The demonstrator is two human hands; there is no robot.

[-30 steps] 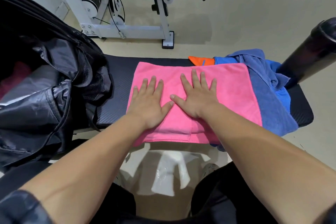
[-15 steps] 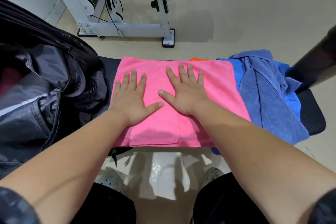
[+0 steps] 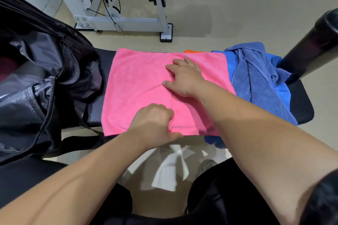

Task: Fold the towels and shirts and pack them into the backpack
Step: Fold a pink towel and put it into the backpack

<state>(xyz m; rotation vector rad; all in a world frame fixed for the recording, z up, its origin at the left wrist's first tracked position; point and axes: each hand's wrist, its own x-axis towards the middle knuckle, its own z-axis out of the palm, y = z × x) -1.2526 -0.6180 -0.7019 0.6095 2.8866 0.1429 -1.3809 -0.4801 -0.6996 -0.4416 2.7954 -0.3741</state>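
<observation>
Lying flat across the black padded desk (image 3: pixel 300 109), the pink towel (image 3: pixel 140 86) sits mid-frame, folded, with a flap edge running as a straight line from its far hem to its near hem, slightly right of its middle. Left hand (image 3: pixel 153 120) is at the towel's 6 o'clock, fingers curled into a near fist on top of the cloth, thumb tucked along the near hem, pinching the towel right at the bottom end of that flap line. Right hand (image 3: pixel 184 78) is at about 2 o'clock from the left hand and apart from it, palm down on the towel, fingers spread and lightly bent, tips at the flap line, thumb pressing so creases fan out toward 8 o'clock; it presses, nothing gripped. At the towel's 3 o'clock a heap of blue cloth (image 3: pixel 259 80) is unfolded and rumpled; the towel's right side overlaps it, and some blue hangs off the desk's near edge. A bit of orange fabric (image 3: pixel 193 51) pokes out at the towel's 1 o'clock, behind its far hem. At 9 o'clock the black backpack (image 3: pixel 36 93) stands unzipped, mouth gaping, mesh pocket showing, close beside the towel's left edge; cannot tell if they touch. A black roller pad (image 3: pixel 316 42) is at 2 o'clock past the blue heap. A white gym machine frame (image 3: pixel 126 22) stands on the beige floor (image 3: pixel 247 5) at 12 o'clock. Both forearms are bare, dark clothing showing at the bottom edge.
</observation>
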